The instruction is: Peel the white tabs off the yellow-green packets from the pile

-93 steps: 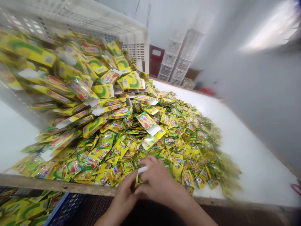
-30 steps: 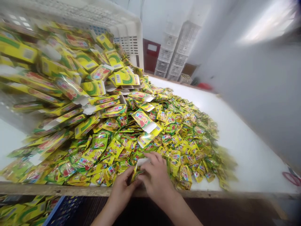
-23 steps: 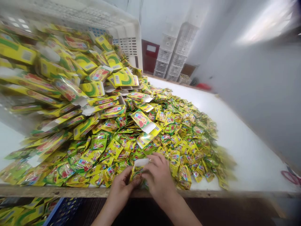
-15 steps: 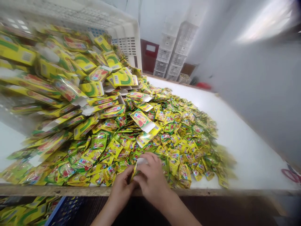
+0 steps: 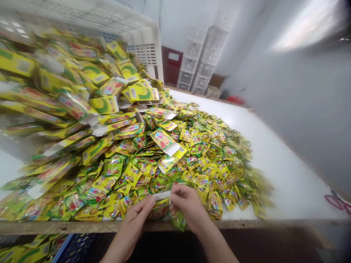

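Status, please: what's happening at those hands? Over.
Left hand holding small yellow cardboard box with white flap; right hand at its edge. Glossy yellow-green packets heaped just beyond.

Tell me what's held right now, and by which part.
A small carton: the left hand grips its left side; the right hand is at the right end of its white flap. Whether it holds the green packet is unclear.

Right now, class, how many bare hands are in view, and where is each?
2: the left hand at the left side of the small carton, the right hand at the right end of its white flap. No other hand shows.
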A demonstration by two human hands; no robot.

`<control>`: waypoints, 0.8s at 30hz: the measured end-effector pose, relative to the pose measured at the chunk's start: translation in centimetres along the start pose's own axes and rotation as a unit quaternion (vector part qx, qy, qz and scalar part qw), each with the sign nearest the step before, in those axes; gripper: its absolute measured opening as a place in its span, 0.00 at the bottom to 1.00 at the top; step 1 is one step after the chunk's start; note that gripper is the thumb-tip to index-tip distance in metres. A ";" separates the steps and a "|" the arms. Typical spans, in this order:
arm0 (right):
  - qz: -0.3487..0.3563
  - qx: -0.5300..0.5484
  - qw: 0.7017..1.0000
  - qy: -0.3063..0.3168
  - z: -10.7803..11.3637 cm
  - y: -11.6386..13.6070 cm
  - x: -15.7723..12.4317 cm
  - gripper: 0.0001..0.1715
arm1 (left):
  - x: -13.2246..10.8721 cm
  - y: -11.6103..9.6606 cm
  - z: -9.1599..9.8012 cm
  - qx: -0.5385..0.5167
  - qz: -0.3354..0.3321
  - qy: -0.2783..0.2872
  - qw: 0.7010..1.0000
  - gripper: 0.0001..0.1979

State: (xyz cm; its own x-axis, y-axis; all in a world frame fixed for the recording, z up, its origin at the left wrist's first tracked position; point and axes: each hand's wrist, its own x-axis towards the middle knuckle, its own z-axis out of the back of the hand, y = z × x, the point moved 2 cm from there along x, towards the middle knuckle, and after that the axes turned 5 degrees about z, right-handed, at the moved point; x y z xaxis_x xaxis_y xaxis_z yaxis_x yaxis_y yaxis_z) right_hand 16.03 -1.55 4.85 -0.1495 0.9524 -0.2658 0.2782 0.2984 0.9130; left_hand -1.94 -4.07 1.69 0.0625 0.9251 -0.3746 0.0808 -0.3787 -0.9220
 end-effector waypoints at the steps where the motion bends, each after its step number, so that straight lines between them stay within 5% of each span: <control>1: 0.000 0.017 1.000 0.013 -0.2 -0.1 0.0 0.16 | -0.2 -0.6 0.0 0.004 -0.004 0.015 1.000 0.19; 8: -0.060 -0.011 0.997 0.049 -1.3 -0.3 0.5 0.11 | 0.2 -2.3 0.5 0.002 -0.040 0.031 0.999 0.13; 15: 0.077 -0.110 0.991 0.012 -1.4 0.3 1.6 0.15 | 1.8 -1.7 0.9 0.085 -0.174 -0.071 0.978 0.09; 20: 0.064 -0.093 0.994 0.001 -0.9 0.0 1.8 0.14 | 1.9 -1.8 0.4 0.087 -0.148 -0.070 0.983 0.13; 24: 0.113 -0.127 0.985 -0.010 -0.7 -0.1 1.7 0.10 | 2.0 -2.2 0.7 0.158 -0.224 -0.037 0.961 0.10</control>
State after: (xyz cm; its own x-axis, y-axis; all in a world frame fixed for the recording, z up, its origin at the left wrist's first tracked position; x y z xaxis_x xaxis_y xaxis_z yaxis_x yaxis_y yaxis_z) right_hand 15.10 -0.03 4.50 -0.0923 0.9945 -0.0495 0.0550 0.0547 0.9970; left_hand -2.66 -1.41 2.90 0.0207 0.9972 0.0718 -0.2234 0.0746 -0.9719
